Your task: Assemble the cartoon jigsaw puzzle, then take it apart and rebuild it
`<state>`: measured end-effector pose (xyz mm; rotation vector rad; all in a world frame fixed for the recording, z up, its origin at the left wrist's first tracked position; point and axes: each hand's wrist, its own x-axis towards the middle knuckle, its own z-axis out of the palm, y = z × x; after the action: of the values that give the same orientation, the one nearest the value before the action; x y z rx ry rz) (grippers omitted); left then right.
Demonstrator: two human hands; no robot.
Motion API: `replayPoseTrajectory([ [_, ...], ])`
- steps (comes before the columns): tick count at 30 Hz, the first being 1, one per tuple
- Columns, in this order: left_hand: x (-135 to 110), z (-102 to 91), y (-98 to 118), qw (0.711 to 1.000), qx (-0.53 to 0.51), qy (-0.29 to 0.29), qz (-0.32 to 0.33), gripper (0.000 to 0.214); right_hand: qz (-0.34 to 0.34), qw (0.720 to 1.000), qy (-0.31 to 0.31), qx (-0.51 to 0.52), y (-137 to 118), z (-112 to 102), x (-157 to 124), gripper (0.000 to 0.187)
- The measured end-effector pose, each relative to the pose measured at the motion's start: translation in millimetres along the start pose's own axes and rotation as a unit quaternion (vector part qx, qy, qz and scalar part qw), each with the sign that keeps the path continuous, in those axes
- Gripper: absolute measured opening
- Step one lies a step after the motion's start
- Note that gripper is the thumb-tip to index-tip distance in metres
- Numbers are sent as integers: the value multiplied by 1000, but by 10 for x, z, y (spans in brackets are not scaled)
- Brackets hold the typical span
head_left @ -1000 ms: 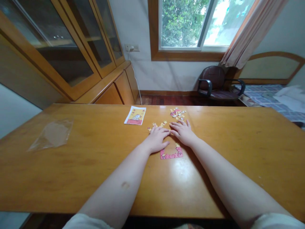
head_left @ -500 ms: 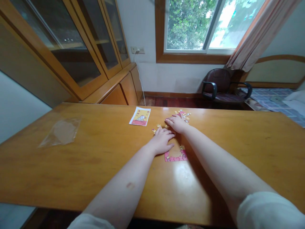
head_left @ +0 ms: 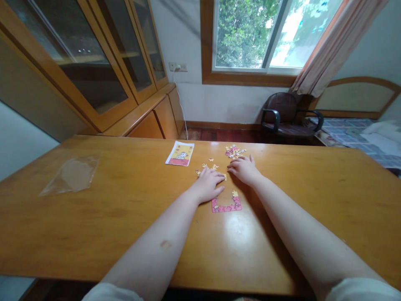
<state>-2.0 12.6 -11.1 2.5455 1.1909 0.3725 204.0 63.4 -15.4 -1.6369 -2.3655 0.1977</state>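
My left hand (head_left: 209,182) lies flat on the wooden table (head_left: 125,217), fingers spread, over the upper left part of a partly joined pink puzzle frame (head_left: 226,205). My right hand (head_left: 243,169) rests just right of it, fingers bent down onto the table near the frame's top. Whether it holds a piece is hidden. Loose yellow pieces (head_left: 209,166) lie just beyond my left hand. A small heap of pink and yellow pieces (head_left: 234,151) sits beyond my right hand. A picture card (head_left: 180,153) lies to the far left of the pieces.
A clear plastic bag (head_left: 70,175) lies on the table's left side. Beyond the table stand wooden glass-door cabinets (head_left: 103,71), a window, a dark armchair (head_left: 283,115) and a bed at the right.
My right hand has drawn back from the heap of pieces toward the frame. My left hand has stayed on the frame. The view has shifted slightly.
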Motion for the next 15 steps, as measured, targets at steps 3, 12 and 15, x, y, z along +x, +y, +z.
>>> replayPoseTrajectory([
  [3,0,0,3,1000,8,3,0,38,4,1000,8,13,15,1,-182,15],
  [12,-33,-33,16,999,18,32,2,32,-5,999,20,-47,-5,-129,-393,25],
  [15,-37,-19,4,999,17,33,-2,33,-12,998,26,-50,-49,-108,-360,25],
])
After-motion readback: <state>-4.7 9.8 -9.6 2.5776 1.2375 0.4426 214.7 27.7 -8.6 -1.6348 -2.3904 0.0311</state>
